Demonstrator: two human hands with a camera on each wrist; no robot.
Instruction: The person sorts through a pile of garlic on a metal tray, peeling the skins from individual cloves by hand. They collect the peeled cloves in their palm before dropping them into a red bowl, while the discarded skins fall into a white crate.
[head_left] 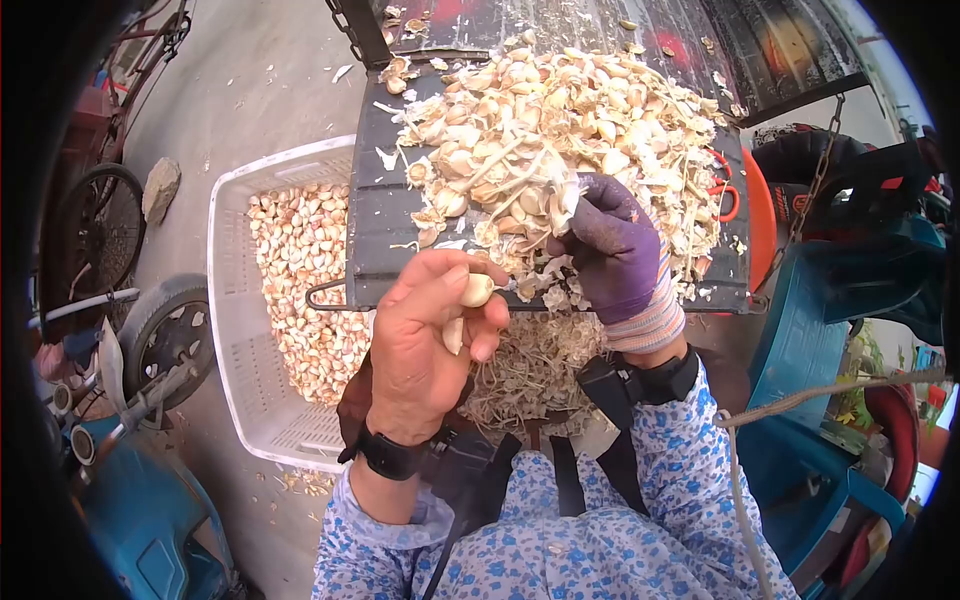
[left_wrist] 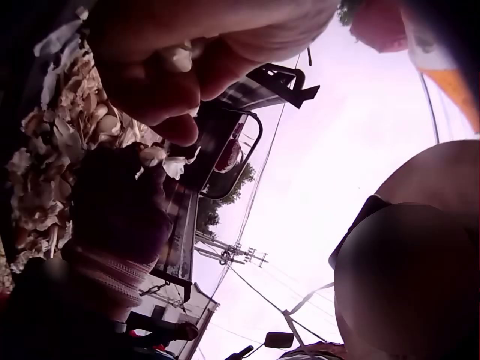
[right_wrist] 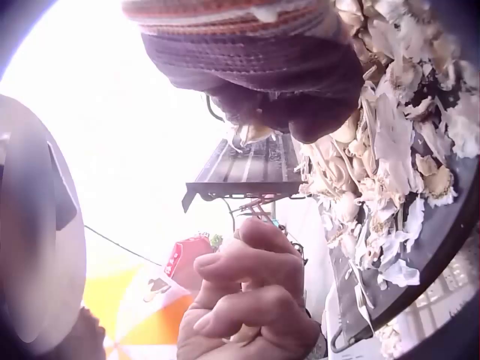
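Observation:
My bare left hand (head_left: 430, 330) pinches a peeled garlic clove (head_left: 477, 290) between thumb and fingers, just at the near edge of a dark metal tray (head_left: 375, 235). A second clove (head_left: 453, 335) sits lower in the same hand. My right hand (head_left: 612, 250), in a purple glove, curls its fingers into the heap of garlic and skins (head_left: 545, 130) on the tray and grips a piece of garlic (head_left: 560, 205). In the left wrist view the clove (left_wrist: 180, 57) shows at the bare fingertips (left_wrist: 169, 124). The right wrist view has the gloved hand (right_wrist: 255, 67) above the bare hand (right_wrist: 251, 300).
A white plastic crate (head_left: 232, 330) holding several peeled cloves (head_left: 300, 260) stands on the ground to the left, below the tray. Loose garlic skins (head_left: 530, 365) lie piled under the tray's edge. A chain (head_left: 815, 180) hangs at the right; bicycles (head_left: 100, 230) stand left.

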